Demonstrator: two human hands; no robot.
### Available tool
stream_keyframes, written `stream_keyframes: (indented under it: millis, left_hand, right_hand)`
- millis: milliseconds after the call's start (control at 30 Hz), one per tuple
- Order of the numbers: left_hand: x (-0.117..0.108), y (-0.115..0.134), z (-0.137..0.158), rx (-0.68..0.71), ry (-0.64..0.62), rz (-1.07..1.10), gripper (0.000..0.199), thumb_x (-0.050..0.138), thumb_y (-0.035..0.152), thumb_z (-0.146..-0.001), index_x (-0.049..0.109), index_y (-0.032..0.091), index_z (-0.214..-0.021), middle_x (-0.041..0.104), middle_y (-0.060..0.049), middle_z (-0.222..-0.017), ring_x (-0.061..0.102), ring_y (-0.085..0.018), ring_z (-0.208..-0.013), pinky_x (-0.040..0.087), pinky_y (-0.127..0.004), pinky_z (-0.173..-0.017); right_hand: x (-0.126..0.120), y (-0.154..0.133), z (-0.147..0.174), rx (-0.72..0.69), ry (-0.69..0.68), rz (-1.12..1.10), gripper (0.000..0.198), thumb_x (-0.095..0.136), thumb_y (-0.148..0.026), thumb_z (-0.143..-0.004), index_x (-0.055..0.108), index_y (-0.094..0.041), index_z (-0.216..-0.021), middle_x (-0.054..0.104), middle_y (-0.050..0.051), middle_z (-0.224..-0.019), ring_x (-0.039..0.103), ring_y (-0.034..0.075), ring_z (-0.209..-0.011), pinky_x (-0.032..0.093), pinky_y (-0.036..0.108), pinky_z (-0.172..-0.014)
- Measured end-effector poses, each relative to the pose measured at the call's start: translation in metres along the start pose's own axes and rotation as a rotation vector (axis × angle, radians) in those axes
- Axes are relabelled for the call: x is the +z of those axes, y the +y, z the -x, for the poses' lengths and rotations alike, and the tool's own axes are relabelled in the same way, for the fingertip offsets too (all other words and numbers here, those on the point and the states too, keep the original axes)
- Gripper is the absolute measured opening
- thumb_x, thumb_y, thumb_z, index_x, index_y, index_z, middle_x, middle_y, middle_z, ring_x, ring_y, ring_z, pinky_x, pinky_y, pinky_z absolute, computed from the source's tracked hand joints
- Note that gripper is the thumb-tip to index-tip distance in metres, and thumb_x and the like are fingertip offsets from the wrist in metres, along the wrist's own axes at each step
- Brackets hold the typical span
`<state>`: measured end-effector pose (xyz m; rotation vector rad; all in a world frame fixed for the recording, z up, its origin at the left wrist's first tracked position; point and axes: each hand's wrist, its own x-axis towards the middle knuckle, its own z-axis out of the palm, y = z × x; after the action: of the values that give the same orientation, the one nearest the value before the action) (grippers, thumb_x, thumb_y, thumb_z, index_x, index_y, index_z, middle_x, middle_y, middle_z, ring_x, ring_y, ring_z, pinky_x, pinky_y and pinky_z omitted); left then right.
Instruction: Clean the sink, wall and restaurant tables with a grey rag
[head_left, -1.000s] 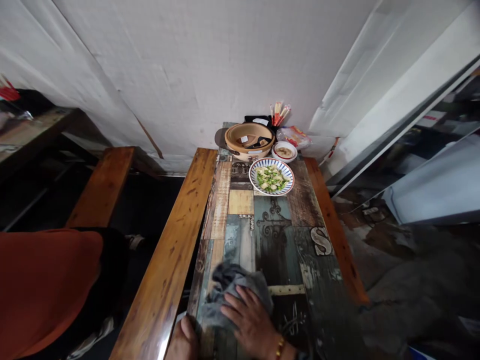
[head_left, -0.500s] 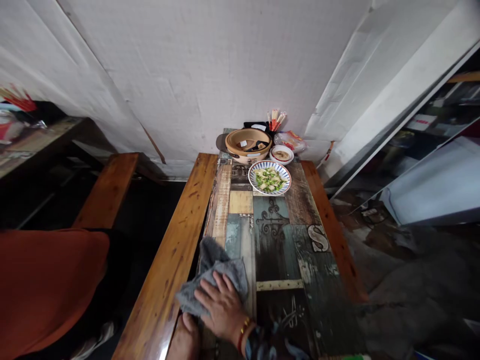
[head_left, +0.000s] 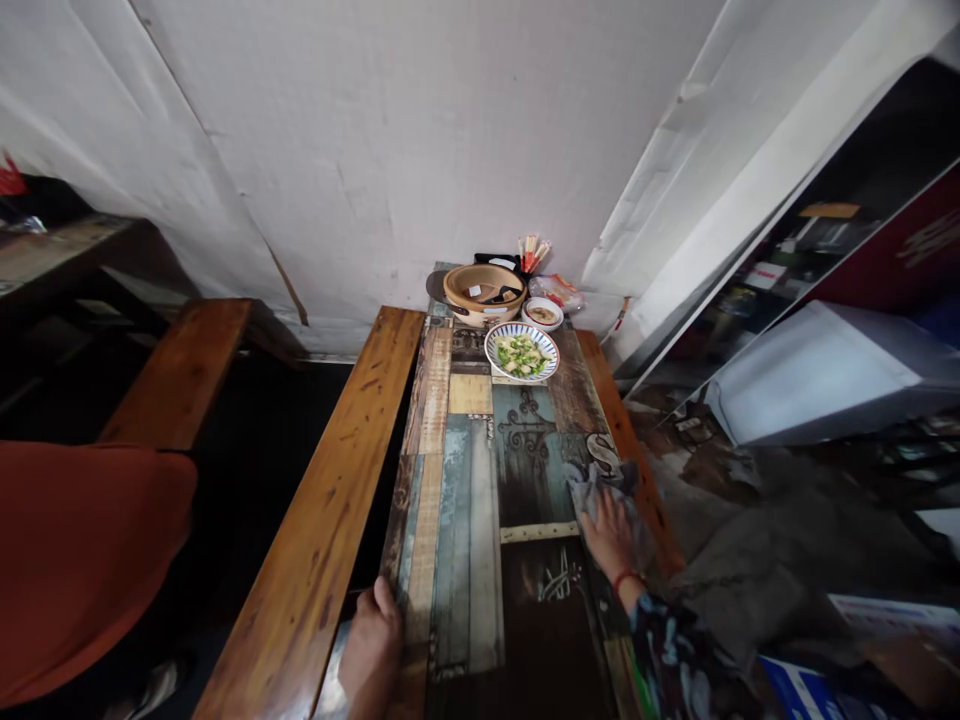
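Note:
My right hand [head_left: 609,538] presses a crumpled grey cloth [head_left: 626,490] onto the right edge of the narrow patchwork-print table [head_left: 469,560], beside the printed letter S. Part of the cloth hangs near that edge. At the table's left edge, my left hand [head_left: 373,640] is closed around the rim, thumb uppermost; its other fingers are mostly hidden. Toward the far end stands a striped bowl [head_left: 523,352] of green and pale food. Behind it are a tan pot [head_left: 484,295] and a small white bowl [head_left: 542,314] with brownish contents.
Wooden benches run along the table's left side [head_left: 330,470] and right side [head_left: 652,510]. Wrapped chopsticks [head_left: 532,252] and a plastic packet [head_left: 556,292] stand by the wall. A person in an orange top [head_left: 82,570] is at the left. A white box-like unit [head_left: 825,370] stands at right.
My right hand has swept the cloth from the table's left edge across to its right edge. My left hand stays at the left edge and shows more fully. The view has shifted slightly right.

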<state>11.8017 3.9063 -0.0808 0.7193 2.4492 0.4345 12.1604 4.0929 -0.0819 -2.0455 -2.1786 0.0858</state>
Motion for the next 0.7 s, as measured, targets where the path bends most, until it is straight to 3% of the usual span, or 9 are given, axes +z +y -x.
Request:
stream_keyframes:
  millis: [33, 100, 167, 267, 333, 467, 600, 700]
  left_hand:
    - [0.0, 0.001, 0.001, -0.023, -0.003, 0.03, 0.071, 0.006, 0.053, -0.098, 0.061, 0.009, -0.109, 0.073, -0.026, -0.1, 0.073, -0.036, -0.093, 0.055, -0.05, -0.08]
    - [-0.002, 0.002, 0.002, -0.058, -0.018, 0.089, 0.072, 0.009, 0.056, -0.098, 0.062, 0.009, -0.11, 0.072, -0.026, -0.1, 0.072, -0.037, -0.094, 0.054, -0.052, -0.082]
    - [-0.003, 0.004, 0.003, -0.072, -0.03, 0.104, 0.075, 0.009, 0.06, -0.096, 0.062, 0.008, -0.111, 0.072, -0.027, -0.102, 0.071, -0.039, -0.095, 0.052, -0.054, -0.083]
    - [-0.003, 0.006, 0.002, -0.085, -0.049, 0.085, 0.081, 0.007, 0.065, -0.094, 0.061, 0.008, -0.114, 0.072, -0.029, -0.105, 0.07, -0.041, -0.095, 0.051, -0.055, -0.083]
    - [-0.002, 0.007, 0.001, -0.101, -0.057, 0.083, 0.084, 0.006, 0.067, -0.092, 0.061, 0.009, -0.116, 0.072, -0.029, -0.104, 0.071, -0.041, -0.096, 0.051, -0.054, -0.084]
    - [0.0, 0.011, 0.001, -0.113, -0.031, 0.011, 0.082, 0.011, 0.068, -0.092, 0.062, 0.01, -0.119, 0.073, -0.028, -0.102, 0.07, -0.041, -0.1, 0.052, -0.053, -0.083]
    - [0.002, 0.014, 0.003, -0.137, 0.035, -0.031, 0.079, 0.018, 0.069, -0.091, 0.059, 0.011, -0.125, 0.071, -0.026, -0.112, 0.07, -0.04, -0.101, 0.052, -0.051, -0.085]
    - [0.003, 0.021, 0.012, -0.137, 0.136, -0.076, 0.075, 0.023, 0.063, -0.093, 0.054, 0.007, -0.132, 0.066, -0.027, -0.124, 0.064, -0.039, -0.114, 0.049, -0.049, -0.094]
  right_hand:
    - [0.006, -0.012, 0.007, -0.008, 0.048, -0.018, 0.066, 0.037, -0.035, -0.094, 0.03, -0.019, -0.158, 0.031, 0.011, -0.164, 0.027, 0.038, -0.15, 0.035, 0.064, -0.112]
    - [0.018, -0.037, 0.044, -0.152, 0.093, -0.061, 0.07, 0.044, -0.034, -0.093, 0.023, -0.025, -0.16, 0.025, 0.006, -0.166, 0.021, 0.038, -0.152, 0.032, 0.065, -0.114]
    - [0.026, -0.05, 0.097, -0.329, 0.012, -0.081, 0.077, 0.052, -0.028, -0.089, 0.022, -0.033, -0.159, 0.023, -0.001, -0.167, 0.018, 0.035, -0.154, 0.033, 0.061, -0.117]
    - [0.019, -0.035, 0.162, -0.527, -0.235, -0.091, 0.085, 0.06, -0.023, -0.083, 0.023, -0.04, -0.158, 0.025, -0.006, -0.166, 0.021, 0.033, -0.153, 0.035, 0.058, -0.118]
    - [0.006, -0.008, 0.177, -0.627, -0.37, -0.113, 0.086, 0.062, -0.022, -0.081, 0.025, -0.041, -0.157, 0.029, -0.007, -0.164, 0.024, 0.03, -0.153, 0.036, 0.056, -0.119]
    - [-0.017, 0.039, 0.144, -0.729, -0.489, -0.165, 0.082, 0.061, -0.021, -0.078, 0.036, -0.041, -0.153, 0.037, -0.006, -0.161, 0.028, 0.028, -0.151, 0.035, 0.053, -0.12]
    - [-0.025, 0.054, 0.079, -0.779, -0.511, -0.198, 0.082, 0.061, -0.019, -0.072, 0.043, -0.039, -0.149, 0.041, -0.005, -0.159, 0.026, 0.028, -0.152, 0.029, 0.053, -0.122]
    - [-0.027, 0.062, 0.023, -0.858, -0.522, -0.206, 0.08, 0.061, -0.021, -0.073, 0.043, -0.038, -0.15, 0.041, -0.005, -0.159, 0.023, 0.027, -0.153, 0.025, 0.053, -0.124]
